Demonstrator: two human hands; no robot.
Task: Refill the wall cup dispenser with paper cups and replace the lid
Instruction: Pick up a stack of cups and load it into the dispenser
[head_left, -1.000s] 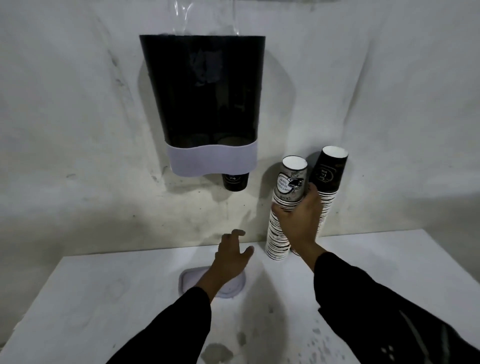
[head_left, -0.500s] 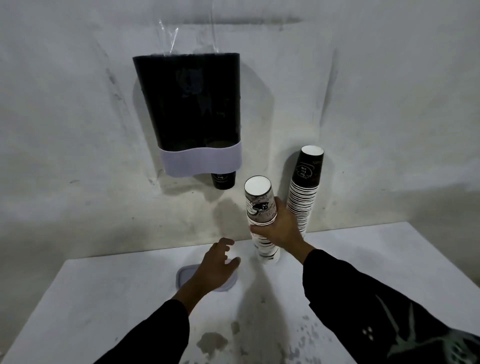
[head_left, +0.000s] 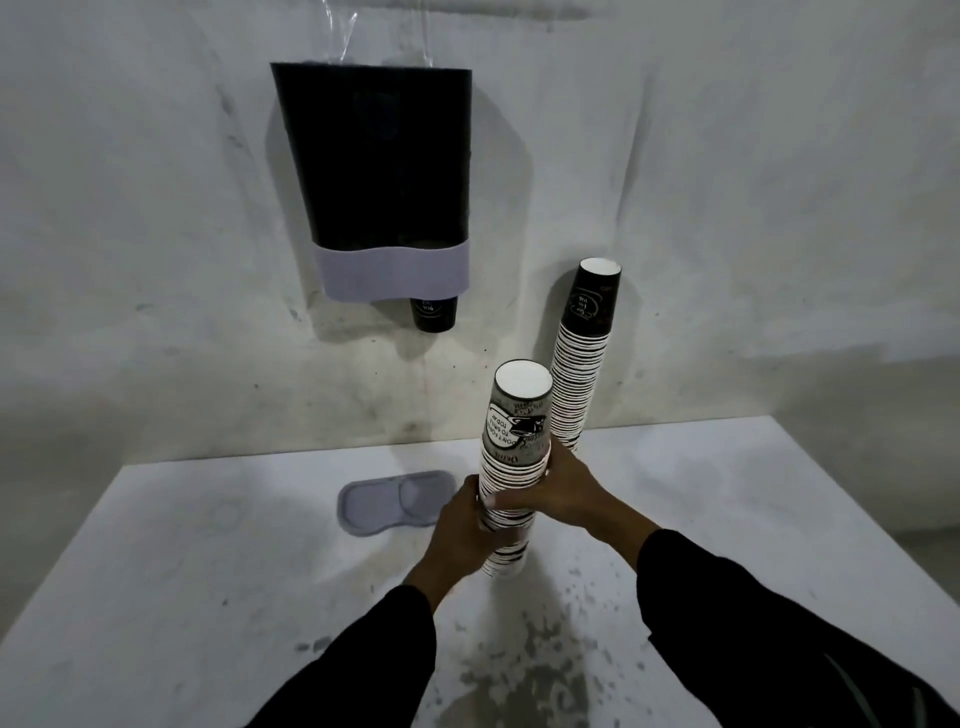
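**Left hand joined the stack**

Head view: left hand (head_left: 462, 525) moved off the lid (head_left: 395, 501); both hands' fingers, right hand (head_left: 563, 493) too, wrap the stack (head_left: 511, 467), steadying it upside-down. Dispenser (head_left: 379, 171) open-topped; lid parked on table (head_left: 182, 597).

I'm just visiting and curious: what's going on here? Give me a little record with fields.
dispenser: dark wall cup dispenser, one cup poking out below
lid: grey lid, off, lying flat on the white table
held stack: grey-printed cup stack, gripped from both sides
left hand: left hand on the stack's lower part
right hand: right hand around its middle
second stack: black cup stack, leaning against the wall
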